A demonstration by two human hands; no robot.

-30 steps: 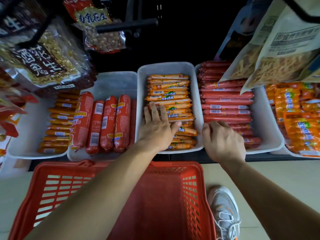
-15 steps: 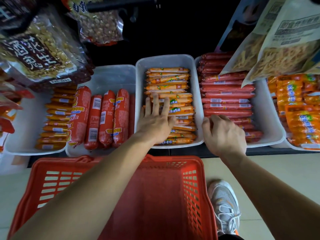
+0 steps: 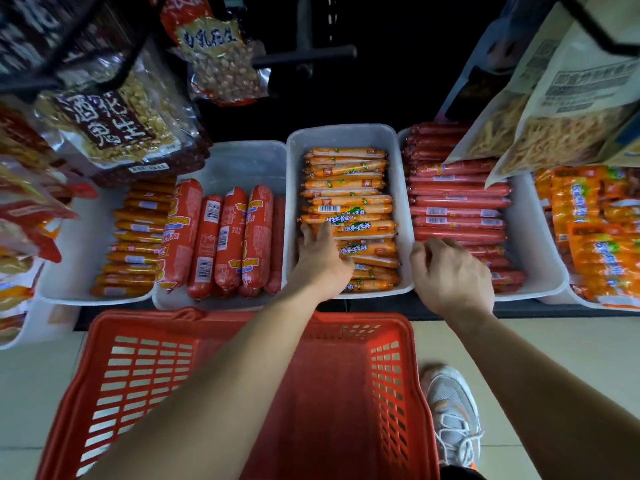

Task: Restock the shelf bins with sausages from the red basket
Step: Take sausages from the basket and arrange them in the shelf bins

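- Basket (image 3: 131,375), 6 o'clock, nearest: no sausages showed on its visible floor and walls. The forearms hid a strip of it. Judged: unloading was complete or nearly so.
- Shoe (image 3: 450,410), 5 o'clock: stood on the floor just beside the basket.
- Left hand (image 3: 322,261), 12 o'clock, just past the basket rim: fingers lay nearly straight, pressed on the orange sausages (image 3: 349,188) in the middle bin (image 3: 343,133). It clasped nothing visible.
- Right hand (image 3: 450,275), 1 o'clock: fingers were curled down at the near end of the red sausages (image 3: 457,202) in the right bin (image 3: 533,244). Whether they held a sausage or the rim could not be told.
- Middle bin: stacked from the near edge back, with a bare strip at the far end.
- Right bin: rows ran full length. Bags (image 3: 554,126) hid its far corner.
- Left bin (image 3: 235,161), 11 o'clock: fat sausages (image 3: 228,237) filled the near half and the far half was bare.
- Judged: only levelling of the rows remained. No stock was visible for the bare spaces.
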